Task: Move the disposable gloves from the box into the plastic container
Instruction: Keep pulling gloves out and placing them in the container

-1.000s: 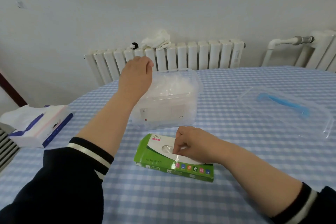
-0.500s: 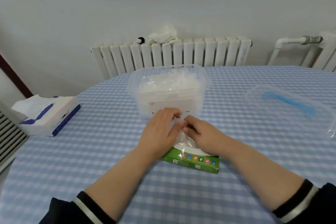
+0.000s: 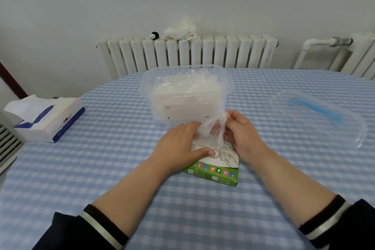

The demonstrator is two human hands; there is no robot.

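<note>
A green and white glove box (image 3: 215, 171) lies flat on the checked tablecloth in front of me. A thin clear disposable glove (image 3: 211, 134) rises out of its top. My right hand (image 3: 242, 135) pinches the glove's upper part. My left hand (image 3: 182, 145) rests on the box with its thumb pressing the glove near the opening. Just behind stands the clear plastic container (image 3: 185, 97), open, with a heap of clear gloves inside.
The container's clear lid with a blue handle (image 3: 318, 113) lies to the right. A tissue pack (image 3: 46, 117) sits at the table's left edge. A white radiator (image 3: 188, 53) with a cloth on top stands behind the table.
My left hand came back from the container down to the box. My right hand has drawn a glove up out of the box opening.
</note>
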